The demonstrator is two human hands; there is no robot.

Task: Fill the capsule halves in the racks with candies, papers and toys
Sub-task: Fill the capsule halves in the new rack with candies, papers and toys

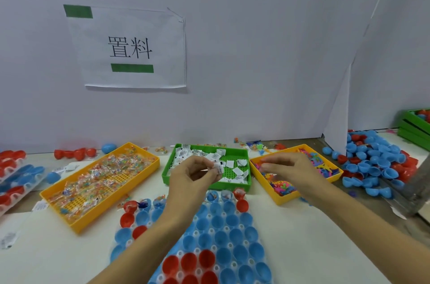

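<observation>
Nearest me, the clear plastic rack of blue and red capsule halves; most cups look empty, and a few at the far rows hold bits. Above it, my left hand pinches a small folded white paper slip between thumb and fingertips. My right hand hovers with fingers loosely curled; whether it holds anything I cannot tell. Beyond: a green plastic tray of paper slips in the middle, a yellow tray of wrapped candies to the left, and a yellow tray of tiny plastic toys to the right. My judgement: the slip is featherlight, limp and easily dropped, so take it by the edge.
</observation>
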